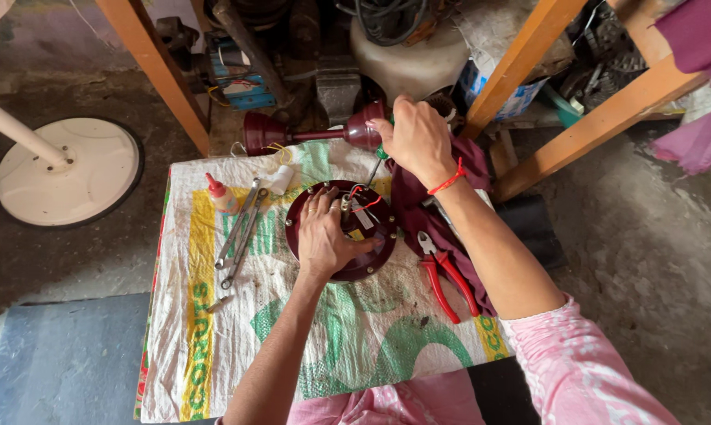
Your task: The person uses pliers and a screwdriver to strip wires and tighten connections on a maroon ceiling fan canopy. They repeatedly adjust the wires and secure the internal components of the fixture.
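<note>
At the frame's centre, the left hand (324, 236) is pressing flat on a maroon motor disc (341, 230) lying on the sack-covered tabletop (308, 338), its grip spread loosely, not clenched. The right hand (417, 140) is clenching a screwdriver (377, 161) whose tip is pointing down into the disc's red wiring (365, 203). The disc is looking rigid, metal and probably heavy; the rim seems the safest hold, since the wires look delicate. Red pliers (443, 277) are lying right of it.

Bare woven sack cloth (355, 338) lies open below the round maroon metal housing (375, 264); red-handled pliers (443, 275) (right side) and steel spanners (239, 232) flank it.
</note>
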